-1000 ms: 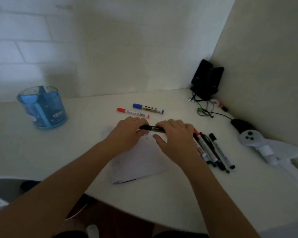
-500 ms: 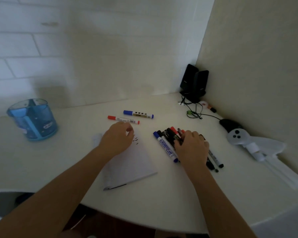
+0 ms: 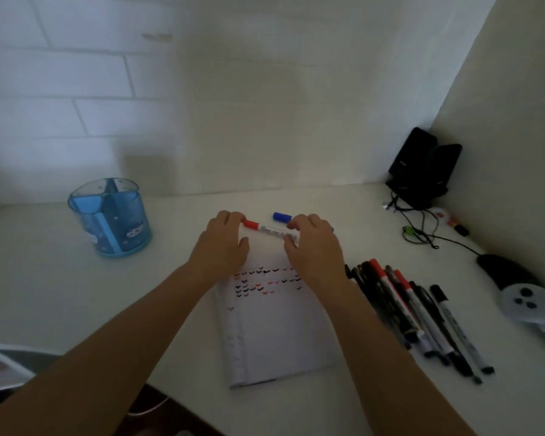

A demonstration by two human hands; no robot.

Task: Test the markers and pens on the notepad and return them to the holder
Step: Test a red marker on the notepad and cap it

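I pinch the red marker (image 3: pixel 270 230) between both hands at the frame's centre, just above the notepad (image 3: pixel 280 338); its long axis runs left to right, cap in the fingertips of my left hand (image 3: pixel 222 247), barrel end in my right hand (image 3: pixel 315 250); the holder (image 3: pixel 110 221) stands at middle left, nearer my left hand; my right hand hides most of the blue marker (image 3: pixel 281 216) behind; whether the cap is loose I cannot tell.

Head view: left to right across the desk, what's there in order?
Blue holder → left hand → red marker, held at both ends → right hand → loose pile of markers → white controller.
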